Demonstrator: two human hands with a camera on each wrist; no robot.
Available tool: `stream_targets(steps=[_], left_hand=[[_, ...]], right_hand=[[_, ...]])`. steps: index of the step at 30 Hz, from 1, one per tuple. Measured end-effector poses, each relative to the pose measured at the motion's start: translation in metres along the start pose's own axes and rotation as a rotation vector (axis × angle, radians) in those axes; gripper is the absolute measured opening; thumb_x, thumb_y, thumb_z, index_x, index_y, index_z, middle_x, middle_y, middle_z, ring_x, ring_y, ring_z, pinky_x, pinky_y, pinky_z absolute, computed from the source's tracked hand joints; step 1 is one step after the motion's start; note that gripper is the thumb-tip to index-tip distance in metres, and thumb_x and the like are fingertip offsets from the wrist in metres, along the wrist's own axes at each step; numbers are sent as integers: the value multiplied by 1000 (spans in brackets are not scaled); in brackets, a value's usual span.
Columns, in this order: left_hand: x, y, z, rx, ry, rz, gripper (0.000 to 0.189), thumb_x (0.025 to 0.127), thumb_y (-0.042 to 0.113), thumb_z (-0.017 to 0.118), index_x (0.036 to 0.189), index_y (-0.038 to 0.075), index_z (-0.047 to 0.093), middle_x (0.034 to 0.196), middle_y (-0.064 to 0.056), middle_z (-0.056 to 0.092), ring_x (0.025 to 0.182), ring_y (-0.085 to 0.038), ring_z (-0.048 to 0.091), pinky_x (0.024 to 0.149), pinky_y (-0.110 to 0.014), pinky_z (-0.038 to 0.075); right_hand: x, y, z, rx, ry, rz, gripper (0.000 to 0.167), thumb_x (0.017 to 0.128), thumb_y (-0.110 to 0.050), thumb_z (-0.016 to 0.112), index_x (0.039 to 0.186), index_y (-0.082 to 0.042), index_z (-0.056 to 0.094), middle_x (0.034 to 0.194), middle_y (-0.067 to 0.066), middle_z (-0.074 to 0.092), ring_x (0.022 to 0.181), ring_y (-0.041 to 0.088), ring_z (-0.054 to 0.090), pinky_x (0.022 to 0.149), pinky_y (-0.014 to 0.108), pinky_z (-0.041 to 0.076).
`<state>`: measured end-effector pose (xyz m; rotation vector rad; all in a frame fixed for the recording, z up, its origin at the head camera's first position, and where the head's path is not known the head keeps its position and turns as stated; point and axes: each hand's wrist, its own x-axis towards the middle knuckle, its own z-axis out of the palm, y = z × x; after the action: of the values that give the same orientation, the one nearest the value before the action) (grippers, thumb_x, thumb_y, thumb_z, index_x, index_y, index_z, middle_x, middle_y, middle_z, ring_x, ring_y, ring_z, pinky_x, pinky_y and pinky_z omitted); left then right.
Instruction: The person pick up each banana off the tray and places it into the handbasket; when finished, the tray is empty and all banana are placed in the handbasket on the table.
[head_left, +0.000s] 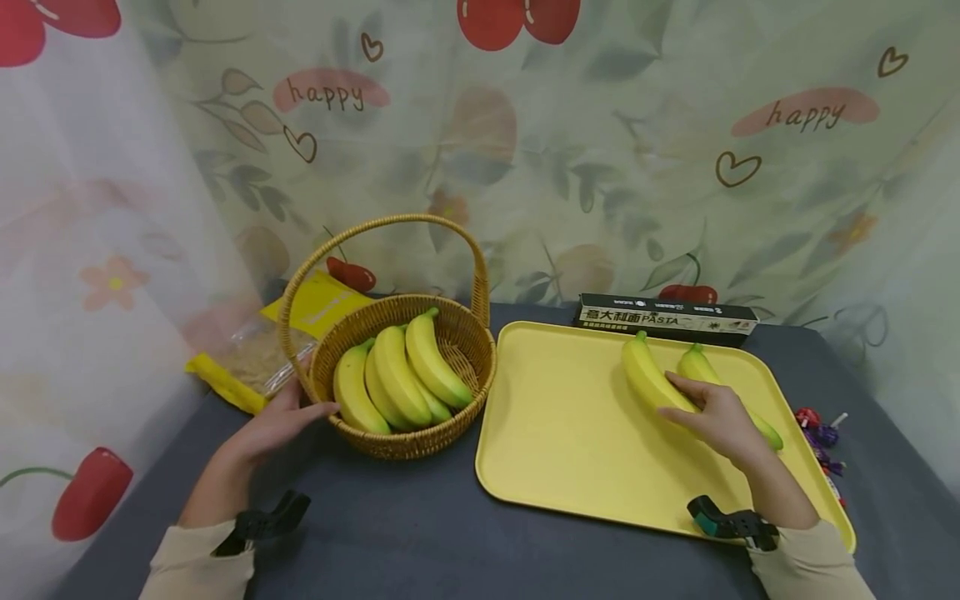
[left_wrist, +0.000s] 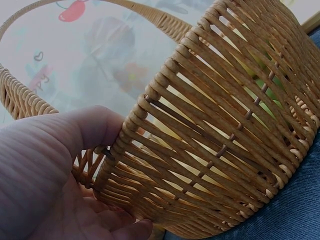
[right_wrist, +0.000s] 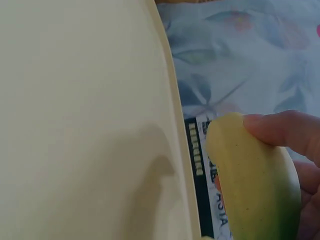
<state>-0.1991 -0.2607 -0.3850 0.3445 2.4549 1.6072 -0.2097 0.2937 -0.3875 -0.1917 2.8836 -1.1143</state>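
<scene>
My left hand grips the rim of a wicker basket at its left side. In the left wrist view the thumb lies over the basket's rim and the fingers curl beneath. Several yellow bananas lie inside the basket, green at their tips. Over the right half of a yellow tray, my right hand holds a banana between thumb and fingers. The right wrist view shows the thumb on this banana's side. Another banana lies on the tray, partly hidden behind that hand.
Behind the tray lies a black pasta box. Several wrapped lollipops sit along the tray's right edge. Left of the basket is a yellow and clear plastic bag. A patterned curtain hangs behind the dark table.
</scene>
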Motion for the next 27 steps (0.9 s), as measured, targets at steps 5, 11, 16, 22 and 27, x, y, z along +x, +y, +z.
stream_targets(steps=[5,11,16,22,27], left_hand=[[0,0,0,3,2,6,85,95,17,53,150,13,-11,155,-20,-3,140,-42,7,105,-61,21],[2,0,1,6,4,22,84,95,15,53,150,12,-9,155,-20,-1,140,-42,8,104,-60,21],[2,0,0,7,6,17,84,95,16,53,150,13,-10,155,-21,-1,140,-42,8,104,-61,21],[0,0,0,14,8,13,85,95,17,53,150,13,-11,155,-20,-1,140,-41,8,104,-60,22],[1,-2,0,26,7,24,84,95,17,53,150,13,-10,155,-20,1,140,-40,11,103,-57,24]], right_hand=[[3,-12,8,49,-16,-16,69,86,-35,65,140,-1,39,141,24,41,121,35,48,70,14,45],[7,-28,17,51,-27,-57,67,86,-32,66,140,-1,40,140,22,43,122,35,48,72,14,45],[10,-43,23,60,-29,-96,67,85,-33,67,139,-2,42,139,21,45,118,32,52,73,17,46],[13,-64,32,100,-39,-138,65,84,-32,69,138,-5,44,138,17,47,110,27,56,71,19,47],[15,-81,40,148,-69,-182,64,84,-27,69,138,-4,44,139,18,46,111,28,56,72,20,48]])
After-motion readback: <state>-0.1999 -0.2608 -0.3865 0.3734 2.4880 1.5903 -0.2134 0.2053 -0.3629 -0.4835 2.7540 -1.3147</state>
